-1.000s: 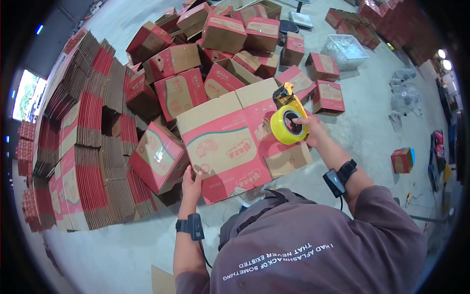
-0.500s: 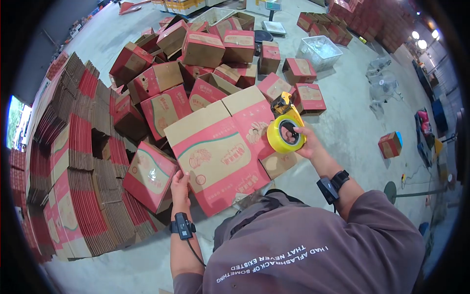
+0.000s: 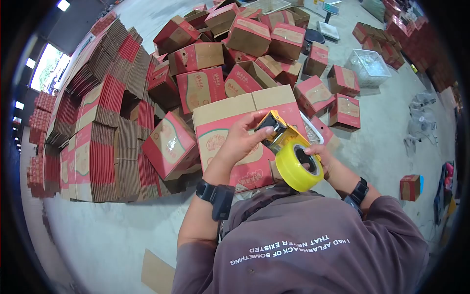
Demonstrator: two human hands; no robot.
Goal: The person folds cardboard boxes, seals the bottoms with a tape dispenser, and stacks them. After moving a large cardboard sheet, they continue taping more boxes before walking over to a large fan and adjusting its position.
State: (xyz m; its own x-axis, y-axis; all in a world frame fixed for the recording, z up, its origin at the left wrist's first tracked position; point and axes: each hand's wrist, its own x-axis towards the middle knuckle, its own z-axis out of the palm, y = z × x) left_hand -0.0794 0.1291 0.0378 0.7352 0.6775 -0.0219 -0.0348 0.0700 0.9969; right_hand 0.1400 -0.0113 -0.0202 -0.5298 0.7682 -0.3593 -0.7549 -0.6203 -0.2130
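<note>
Yellow tape dispenser (image 3: pixel 289 139), one: roll side gripped by the right hand (image 3: pixel 324 159), head newly pinched in the left hand (image 3: pixel 242 139), thus occupying both; red-and-brown carton (image 3: pixel 211 139), one, beneath the left hand.

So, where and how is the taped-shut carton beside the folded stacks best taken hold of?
I'd grip the taped-shut carton by two opposite side walls, palms coming down from above. It sits tilted, its flat, closed face up with no handle visible there. The left hand and right hand are on the tape dispenser.
</note>
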